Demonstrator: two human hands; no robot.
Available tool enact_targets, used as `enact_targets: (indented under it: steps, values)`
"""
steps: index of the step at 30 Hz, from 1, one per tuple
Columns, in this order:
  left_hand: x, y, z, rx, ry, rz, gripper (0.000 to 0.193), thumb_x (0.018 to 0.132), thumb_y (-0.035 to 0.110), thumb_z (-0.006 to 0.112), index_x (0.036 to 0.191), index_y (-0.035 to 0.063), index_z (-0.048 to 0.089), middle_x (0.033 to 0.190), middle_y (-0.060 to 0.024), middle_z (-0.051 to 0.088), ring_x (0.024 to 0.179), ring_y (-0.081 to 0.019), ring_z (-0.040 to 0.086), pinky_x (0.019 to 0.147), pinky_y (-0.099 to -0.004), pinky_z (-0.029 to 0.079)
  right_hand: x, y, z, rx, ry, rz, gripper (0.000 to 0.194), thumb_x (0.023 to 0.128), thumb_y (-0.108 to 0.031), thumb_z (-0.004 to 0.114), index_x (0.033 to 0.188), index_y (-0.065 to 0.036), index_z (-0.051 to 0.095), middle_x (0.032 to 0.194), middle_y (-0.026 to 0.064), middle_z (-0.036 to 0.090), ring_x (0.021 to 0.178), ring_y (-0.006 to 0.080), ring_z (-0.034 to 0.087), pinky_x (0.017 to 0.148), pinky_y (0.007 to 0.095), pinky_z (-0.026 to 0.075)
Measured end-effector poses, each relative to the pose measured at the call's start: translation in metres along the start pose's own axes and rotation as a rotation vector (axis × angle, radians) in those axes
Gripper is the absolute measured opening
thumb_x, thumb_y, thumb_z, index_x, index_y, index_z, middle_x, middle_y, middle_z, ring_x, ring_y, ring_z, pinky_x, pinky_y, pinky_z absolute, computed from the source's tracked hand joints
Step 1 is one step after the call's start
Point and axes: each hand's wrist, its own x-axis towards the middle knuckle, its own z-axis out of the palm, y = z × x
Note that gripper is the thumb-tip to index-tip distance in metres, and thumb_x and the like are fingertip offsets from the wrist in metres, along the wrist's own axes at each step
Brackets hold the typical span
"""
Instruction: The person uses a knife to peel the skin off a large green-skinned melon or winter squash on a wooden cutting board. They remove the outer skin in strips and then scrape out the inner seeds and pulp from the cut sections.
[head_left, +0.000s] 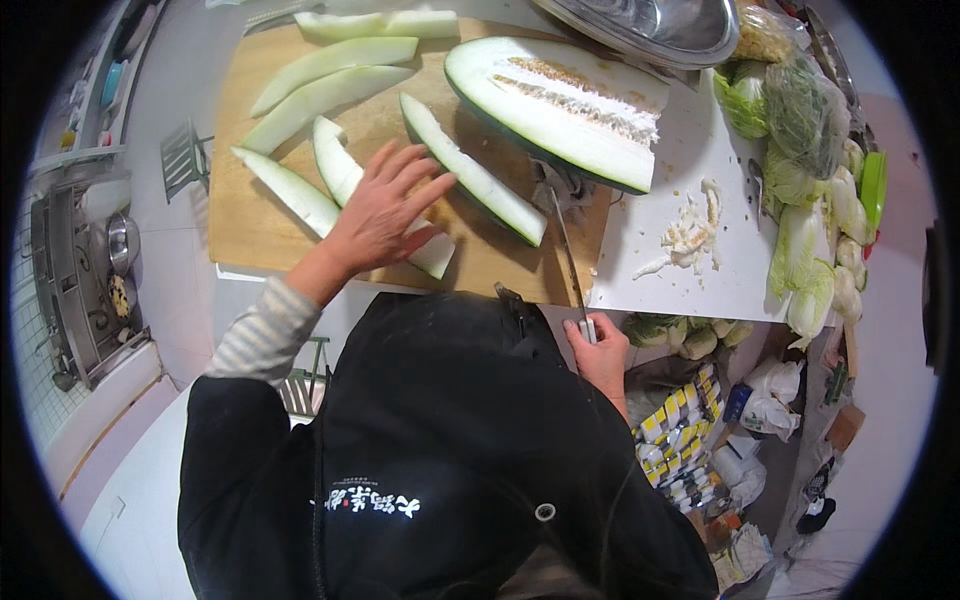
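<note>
A large piece of winter melon with dark green rind lies on the wooden cutting board, its seedy core facing up. Below and left of it is a long melon wedge with rind. My left hand, fingers spread, is over another wedge; whether it touches is unclear. One more wedge lies left of that hand. Several pale green slices lie at the board's upper left. My right hand grips the white handle of a knife at the board's front edge, blade pointing away over the board.
Scraped melon pulp lies on the white table right of the board. Stacked metal bowls stand at the back. Chinese cabbages and a plastic bag of greens line the right side. More cabbages are below the table edge.
</note>
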Motion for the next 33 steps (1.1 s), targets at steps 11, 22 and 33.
enact_targets:
  steps: [11,22,33]
  values:
    - [0.092,-0.016,0.014,-0.136,-0.249,0.121,0.058,0.064,0.023,0.089,0.116,0.0122,0.066,0.117,-0.0101,0.06,0.114,-0.0331,0.055,0.097,-0.0445,0.043,0.016,0.011,-0.006,0.026,0.002,-0.069,0.021,0.085,-0.013,0.083,0.087,0.001,0.068,0.063,0.0041,0.063,0.059,0.0073,0.053,0.055,0.0295,0.045]
    - [0.064,-0.001,0.039,-0.262,0.074,0.241,0.031,0.071,0.009,0.081,0.1,0.0125,0.073,0.106,-0.0066,0.064,0.116,-0.0324,0.06,0.101,-0.0468,0.045,0.012,0.001,0.006,0.027,-0.002,-0.018,0.02,0.087,-0.014,0.082,0.087,0.001,0.069,0.064,0.0037,0.064,0.059,0.0077,0.055,0.057,0.0284,0.046]
    - [0.062,0.078,0.034,-0.567,0.119,0.26,0.013,0.075,0.011,0.08,0.085,0.0123,0.071,0.08,-0.0043,0.053,0.084,-0.0237,0.058,0.076,-0.038,0.042,0.018,0.026,0.007,0.023,0.061,-0.042,0.02,0.084,-0.011,0.084,0.088,0.001,0.068,0.066,-0.0014,0.059,0.063,0.0053,0.05,0.057,0.0267,0.044]
